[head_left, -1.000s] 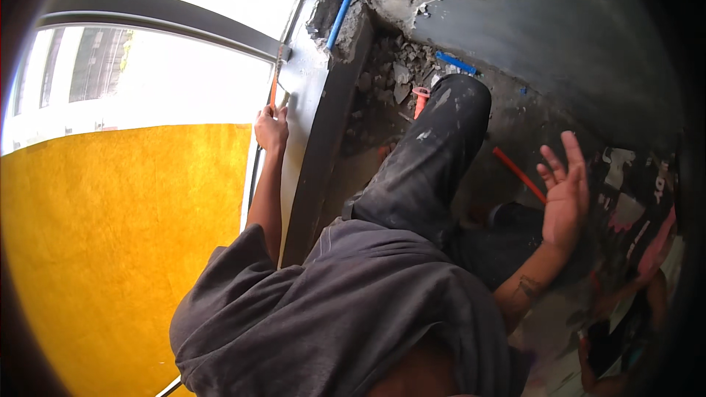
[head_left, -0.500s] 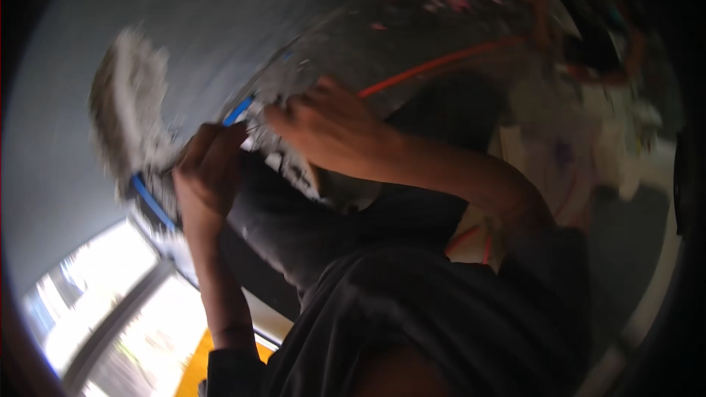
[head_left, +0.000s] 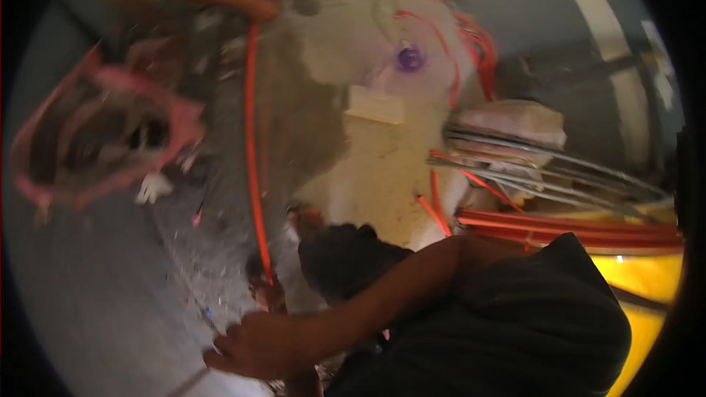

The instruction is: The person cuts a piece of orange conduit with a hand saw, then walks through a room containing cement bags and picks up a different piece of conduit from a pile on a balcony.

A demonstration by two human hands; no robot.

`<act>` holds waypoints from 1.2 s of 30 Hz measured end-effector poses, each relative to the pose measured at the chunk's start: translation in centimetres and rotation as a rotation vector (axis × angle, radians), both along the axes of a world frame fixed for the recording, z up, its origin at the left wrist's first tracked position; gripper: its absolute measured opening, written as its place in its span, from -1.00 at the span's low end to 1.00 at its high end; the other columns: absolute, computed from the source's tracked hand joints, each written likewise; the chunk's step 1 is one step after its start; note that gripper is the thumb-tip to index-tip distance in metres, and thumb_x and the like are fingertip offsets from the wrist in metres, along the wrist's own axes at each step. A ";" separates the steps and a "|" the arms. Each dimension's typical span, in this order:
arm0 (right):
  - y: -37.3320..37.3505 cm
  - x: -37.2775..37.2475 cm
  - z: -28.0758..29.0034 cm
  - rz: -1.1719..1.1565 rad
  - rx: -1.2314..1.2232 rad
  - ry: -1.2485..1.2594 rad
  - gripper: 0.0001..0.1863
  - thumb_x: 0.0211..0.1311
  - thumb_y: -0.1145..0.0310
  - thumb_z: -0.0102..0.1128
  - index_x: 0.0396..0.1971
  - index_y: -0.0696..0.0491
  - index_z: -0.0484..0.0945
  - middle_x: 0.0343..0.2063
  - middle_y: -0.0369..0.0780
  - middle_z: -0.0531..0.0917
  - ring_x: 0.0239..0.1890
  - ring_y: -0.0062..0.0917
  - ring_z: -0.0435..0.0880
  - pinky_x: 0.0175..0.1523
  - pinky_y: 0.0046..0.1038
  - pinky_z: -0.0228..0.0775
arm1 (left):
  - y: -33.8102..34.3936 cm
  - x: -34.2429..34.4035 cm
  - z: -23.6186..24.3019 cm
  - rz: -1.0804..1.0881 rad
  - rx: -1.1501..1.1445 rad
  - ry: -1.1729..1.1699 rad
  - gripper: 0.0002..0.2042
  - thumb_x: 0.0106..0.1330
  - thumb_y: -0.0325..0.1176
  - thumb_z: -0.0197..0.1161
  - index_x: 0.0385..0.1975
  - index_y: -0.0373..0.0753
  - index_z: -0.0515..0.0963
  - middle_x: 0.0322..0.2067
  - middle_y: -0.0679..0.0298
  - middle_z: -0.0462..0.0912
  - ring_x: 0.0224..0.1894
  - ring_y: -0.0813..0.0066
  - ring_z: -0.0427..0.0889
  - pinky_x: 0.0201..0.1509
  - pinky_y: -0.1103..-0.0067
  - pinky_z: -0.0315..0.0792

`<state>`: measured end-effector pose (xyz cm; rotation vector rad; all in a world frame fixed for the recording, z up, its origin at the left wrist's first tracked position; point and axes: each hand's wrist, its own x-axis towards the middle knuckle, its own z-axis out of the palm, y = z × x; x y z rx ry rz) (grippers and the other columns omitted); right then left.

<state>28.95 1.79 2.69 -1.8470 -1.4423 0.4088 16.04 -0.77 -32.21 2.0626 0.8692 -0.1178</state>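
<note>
My right hand (head_left: 257,344) is low in the view, its forearm crossing from the right in front of my dark trousers and shirt. Its fingers are curled together and blurred; what they hold, if anything, does not show. Below that forearm a strip of skin is visible at the lower edge, perhaps my left arm, with its fingers hidden. Just above my right hand, an orange conduit (head_left: 252,140) ends beside one of my feet (head_left: 269,295). My bent knee (head_left: 353,257) is to the right.
Another person's hand (head_left: 261,9) is on the conduit's far end. A pink-rimmed sack (head_left: 184,121) of debris lies at left. To the right are grey rods (head_left: 559,180), orange conduits (head_left: 573,234) and a yellow surface (head_left: 643,279). A purple round thing (head_left: 409,59) lies on the stained floor.
The view has swung right, away from the broken wall hole and blue conduit. Both my hands were up at the wall, a thin wire between them; now the right is low and the left is mostly hidden.
</note>
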 end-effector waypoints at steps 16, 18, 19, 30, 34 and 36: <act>-4.5 7.5 -0.1 -0.530 -0.206 0.334 -0.85 0.22 0.32 0.08 -0.25 0.01 0.42 -0.49 -0.22 0.51 -0.51 -0.28 0.60 -0.48 -0.24 0.43 | 0.0 -6.0 24.3 -0.038 -0.186 0.333 -0.83 0.39 -0.38 -0.11 -0.13 -0.32 0.26 -0.27 -0.27 0.51 -0.21 -0.28 0.49 -0.24 0.08 0.30; -6.6 5.8 1.1 -0.640 -0.125 0.356 -0.88 0.22 0.31 0.11 -0.32 0.01 0.44 -0.46 -0.23 0.51 -0.51 -0.28 0.59 -0.47 -0.23 0.43 | -0.3 -5.1 31.5 -0.042 -0.190 0.420 -0.80 0.41 -0.33 -0.14 -0.10 -0.31 0.22 -0.39 -0.27 0.50 -0.28 -0.32 0.49 -0.30 0.06 0.26; -7.7 4.7 1.7 -0.665 -0.147 0.384 -0.89 0.21 0.31 0.13 -0.35 0.00 0.45 -0.44 -0.24 0.51 -0.51 -0.27 0.59 -0.47 -0.23 0.43 | -0.3 -7.0 33.0 -0.146 -0.057 0.220 -0.77 0.43 -0.25 -0.14 -0.13 -0.30 0.24 -0.41 -0.28 0.49 -0.32 -0.35 0.49 -0.37 0.06 0.26; -24.8 -1.7 23.7 -0.593 -0.164 0.390 -0.61 0.13 0.44 0.08 0.01 0.06 0.44 -0.20 -0.13 0.62 -0.27 -0.22 0.66 -0.27 -0.24 0.52 | 2.3 -8.3 68.2 -0.231 0.132 0.515 -0.67 0.25 -0.12 0.22 -0.29 -0.29 0.41 -0.47 -0.13 0.59 -0.35 -0.20 0.60 -0.36 0.17 0.42; -29.9 3.7 27.9 -0.758 -0.393 0.302 -0.73 0.23 0.37 -0.08 -0.10 0.06 0.48 -0.25 -0.03 0.61 -0.22 -0.12 0.61 -0.14 -0.15 0.44 | 6.5 -4.6 82.2 -0.329 0.346 0.602 -0.68 0.24 -0.09 0.23 -0.31 -0.23 0.41 -0.51 -0.09 0.61 -0.39 -0.16 0.60 -0.39 0.14 0.43; -31.8 6.9 28.8 -0.909 -0.471 0.395 -0.75 0.33 0.29 -0.14 -0.16 0.06 0.49 -0.31 -0.01 0.62 -0.22 -0.08 0.60 -0.16 -0.14 0.43 | 8.8 -2.3 89.2 -0.379 0.443 0.632 -0.66 0.19 -0.05 0.27 -0.29 -0.18 0.43 -0.52 0.00 0.62 -0.40 -0.12 0.60 -0.38 0.14 0.44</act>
